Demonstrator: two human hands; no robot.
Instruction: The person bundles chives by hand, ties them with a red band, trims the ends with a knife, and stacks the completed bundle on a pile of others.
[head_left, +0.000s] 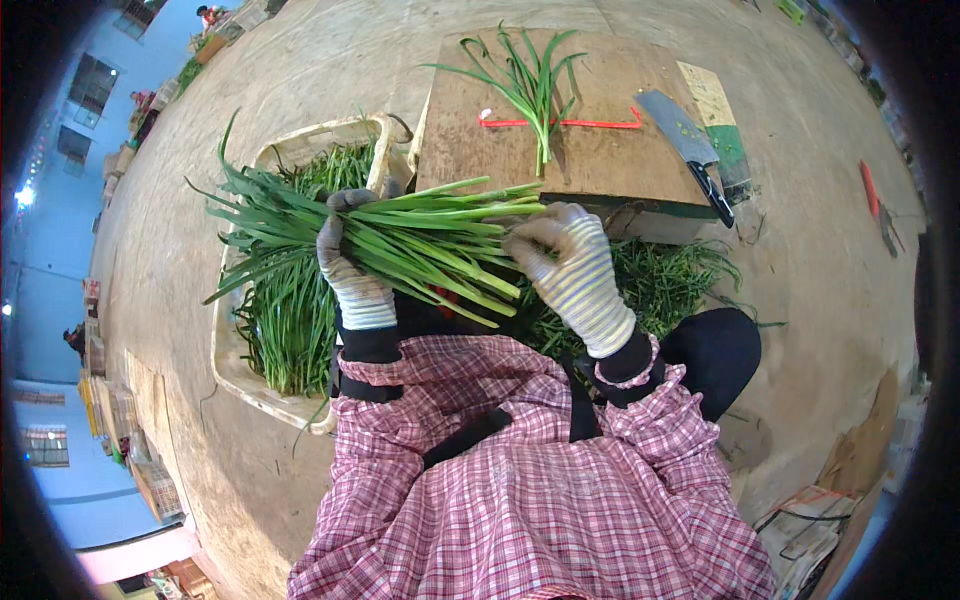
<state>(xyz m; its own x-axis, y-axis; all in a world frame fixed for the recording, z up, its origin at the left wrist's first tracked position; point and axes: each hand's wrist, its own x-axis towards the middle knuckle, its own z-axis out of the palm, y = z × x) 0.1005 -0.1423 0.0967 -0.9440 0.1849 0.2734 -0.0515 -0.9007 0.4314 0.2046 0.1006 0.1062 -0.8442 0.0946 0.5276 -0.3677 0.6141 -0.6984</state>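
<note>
My left hand (352, 285), in a striped knit glove with grey fingers, is wrapped around a bunch of green garlic chives (435, 225). The leaves fan out to the left and the pale stem ends point right. My right hand (577, 262), in a matching glove, is at those stem ends with thumb and fingers curled together. Whether it pinches a stem is hidden. Beyond my hands, a smaller bunch of the greens (541, 90) lies across a red tie strip (600, 124) on a wooden board (465, 150).
A cleaver (679, 127) with a black handle lies at the board's right edge. On the left stands a white plastic crate (217, 352) full of greens. Loose trimmings (660, 277) are heaped below the board. A red-handled tool (870, 187) rests on the floor far right.
</note>
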